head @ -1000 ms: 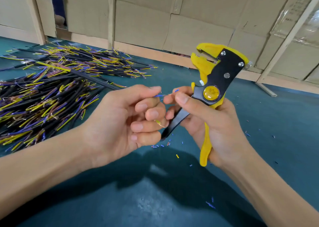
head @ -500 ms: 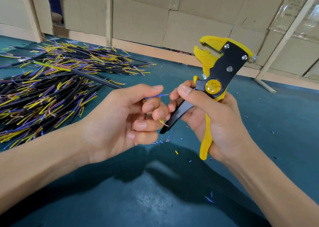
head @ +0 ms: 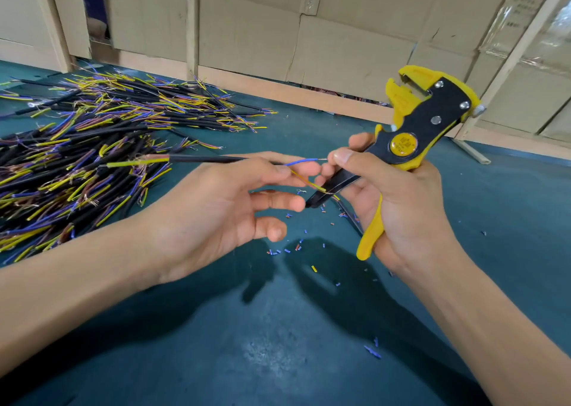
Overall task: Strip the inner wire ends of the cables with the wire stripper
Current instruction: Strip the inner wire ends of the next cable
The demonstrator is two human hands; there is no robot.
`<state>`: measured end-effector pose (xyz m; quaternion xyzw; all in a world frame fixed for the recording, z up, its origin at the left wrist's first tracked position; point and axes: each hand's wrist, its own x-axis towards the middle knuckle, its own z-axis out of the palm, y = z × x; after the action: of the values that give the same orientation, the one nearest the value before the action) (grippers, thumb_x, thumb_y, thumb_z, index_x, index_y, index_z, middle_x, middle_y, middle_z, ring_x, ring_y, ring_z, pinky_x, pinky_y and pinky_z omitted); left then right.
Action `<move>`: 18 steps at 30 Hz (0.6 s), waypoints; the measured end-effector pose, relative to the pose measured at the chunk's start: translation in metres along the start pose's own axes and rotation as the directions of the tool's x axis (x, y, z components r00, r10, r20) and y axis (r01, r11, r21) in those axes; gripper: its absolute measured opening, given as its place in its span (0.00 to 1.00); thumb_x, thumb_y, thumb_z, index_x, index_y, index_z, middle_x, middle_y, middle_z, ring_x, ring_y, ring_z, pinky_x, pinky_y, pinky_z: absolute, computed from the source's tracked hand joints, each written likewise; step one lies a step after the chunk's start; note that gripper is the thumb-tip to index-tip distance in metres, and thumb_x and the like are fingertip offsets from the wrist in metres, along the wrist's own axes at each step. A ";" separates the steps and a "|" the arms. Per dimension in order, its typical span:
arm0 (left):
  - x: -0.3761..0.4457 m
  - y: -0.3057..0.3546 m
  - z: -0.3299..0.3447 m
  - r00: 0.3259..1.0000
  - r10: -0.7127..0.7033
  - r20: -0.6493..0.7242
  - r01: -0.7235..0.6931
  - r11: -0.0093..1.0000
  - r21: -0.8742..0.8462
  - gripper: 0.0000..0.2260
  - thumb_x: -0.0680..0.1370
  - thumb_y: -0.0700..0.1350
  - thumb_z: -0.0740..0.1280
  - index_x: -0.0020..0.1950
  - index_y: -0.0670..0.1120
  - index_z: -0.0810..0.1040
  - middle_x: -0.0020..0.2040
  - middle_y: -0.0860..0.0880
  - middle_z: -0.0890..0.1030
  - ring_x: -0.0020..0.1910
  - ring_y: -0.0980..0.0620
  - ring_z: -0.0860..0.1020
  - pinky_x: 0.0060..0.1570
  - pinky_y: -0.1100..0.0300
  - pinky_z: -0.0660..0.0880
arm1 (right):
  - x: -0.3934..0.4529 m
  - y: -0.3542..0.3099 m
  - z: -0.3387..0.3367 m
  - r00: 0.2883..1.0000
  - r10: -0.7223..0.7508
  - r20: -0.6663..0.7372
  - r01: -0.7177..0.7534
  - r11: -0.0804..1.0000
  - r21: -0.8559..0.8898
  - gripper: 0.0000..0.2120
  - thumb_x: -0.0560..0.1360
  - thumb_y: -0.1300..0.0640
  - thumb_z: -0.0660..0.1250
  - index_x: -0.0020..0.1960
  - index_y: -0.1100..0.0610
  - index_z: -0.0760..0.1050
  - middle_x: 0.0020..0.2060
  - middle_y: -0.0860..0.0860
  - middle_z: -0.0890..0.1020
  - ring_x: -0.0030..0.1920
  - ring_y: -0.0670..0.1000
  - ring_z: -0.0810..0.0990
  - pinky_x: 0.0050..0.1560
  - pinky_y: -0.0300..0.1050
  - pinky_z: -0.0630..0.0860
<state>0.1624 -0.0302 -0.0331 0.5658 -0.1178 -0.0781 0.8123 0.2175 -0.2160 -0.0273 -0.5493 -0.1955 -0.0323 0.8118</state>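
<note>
**One cable in hand, a large pile beside it**

The left hand [head: 216, 214] held a black cable [head: 204, 159] between thumb and forefinger, its lower fingers spread loosely and holding nothing. From the cable's near end a blue inner wire [head: 301, 161] stuck out toward the right hand [head: 398, 208], a short bare tip showing at its end, so that wire looked already stripped. A yellow inner wire [head: 307, 183] slanted down to the black handle tip of the wire stripper [head: 414, 137]; whether its end was bare could not be told. The right hand's fingers were wrapped round the stripper's handles, the tool's yellow head pointing up and away from the wires.

Small blue, yellow and red bits of insulation [head: 287, 251] lay scattered on the green table [head: 278, 344] under the hands, a sign that stripping was under way. To the left lay a big pile of cables [head: 92, 146] with yellow and purple wire ends; how many of those were finished could not be judged.
</note>
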 end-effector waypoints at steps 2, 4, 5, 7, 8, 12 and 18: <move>0.001 -0.001 0.001 0.999 0.020 -0.048 -0.021 1.000 -0.009 0.13 0.76 0.44 0.66 0.55 0.40 0.85 0.49 0.45 0.84 0.43 0.51 0.81 0.30 0.61 0.73 | 0.000 -0.001 -0.001 1.000 -0.009 -0.006 0.009 1.000 0.016 0.07 0.73 0.73 0.70 0.45 0.62 0.77 0.34 0.57 0.82 0.35 0.58 0.82 0.41 0.48 0.81; 0.002 -0.002 0.003 0.996 0.050 -0.075 -0.052 0.999 -0.014 0.13 0.76 0.43 0.66 0.54 0.38 0.85 0.45 0.44 0.84 0.42 0.51 0.82 0.29 0.61 0.73 | -0.001 -0.001 0.000 1.000 -0.010 0.000 0.010 1.000 0.026 0.06 0.72 0.72 0.70 0.45 0.63 0.77 0.34 0.56 0.83 0.34 0.57 0.82 0.41 0.48 0.81; 0.002 -0.001 0.004 0.994 0.070 -0.087 -0.072 0.997 -0.013 0.12 0.76 0.43 0.66 0.53 0.38 0.85 0.45 0.43 0.84 0.41 0.51 0.82 0.28 0.62 0.73 | -0.002 -0.001 0.001 1.000 -0.008 0.014 0.008 1.000 0.028 0.05 0.72 0.70 0.71 0.45 0.63 0.78 0.35 0.56 0.83 0.35 0.57 0.82 0.42 0.49 0.81; 0.002 -0.001 0.005 0.988 0.106 -0.113 -0.108 0.994 -0.014 0.11 0.75 0.43 0.67 0.50 0.39 0.85 0.44 0.43 0.85 0.43 0.51 0.83 0.28 0.61 0.74 | -0.004 -0.002 0.003 0.999 0.005 0.047 -0.005 1.000 0.010 0.02 0.72 0.66 0.72 0.44 0.63 0.80 0.38 0.59 0.83 0.36 0.57 0.82 0.42 0.51 0.81; 0.002 0.000 0.005 0.984 0.121 -0.131 -0.124 0.992 -0.016 0.10 0.74 0.43 0.68 0.49 0.40 0.86 0.44 0.43 0.84 0.44 0.51 0.83 0.29 0.61 0.74 | -0.005 -0.002 0.004 0.998 0.015 0.065 -0.014 1.000 -0.007 0.01 0.72 0.63 0.73 0.42 0.61 0.81 0.39 0.60 0.83 0.36 0.57 0.81 0.42 0.52 0.81; 0.002 0.002 0.003 0.969 0.164 -0.187 -0.169 0.985 -0.016 0.09 0.73 0.41 0.68 0.49 0.40 0.86 0.42 0.43 0.84 0.45 0.50 0.84 0.30 0.61 0.75 | -0.007 0.000 0.005 0.992 0.055 0.115 -0.049 0.997 -0.053 0.02 0.71 0.64 0.74 0.42 0.61 0.81 0.38 0.60 0.82 0.36 0.59 0.81 0.42 0.53 0.81; 0.001 0.001 0.007 0.960 0.224 -0.166 -0.232 0.972 -0.033 0.13 0.74 0.39 0.66 0.56 0.40 0.84 0.43 0.43 0.82 0.44 0.48 0.83 0.31 0.61 0.75 | -0.009 0.004 0.005 0.981 0.040 0.188 -0.024 0.996 -0.084 0.07 0.70 0.68 0.73 0.46 0.64 0.77 0.35 0.57 0.82 0.36 0.59 0.83 0.42 0.54 0.81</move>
<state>0.1612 -0.0362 -0.0301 0.5314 -0.1140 0.0590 0.8373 0.2090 -0.2115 -0.0325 -0.5856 -0.2616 0.0255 0.7668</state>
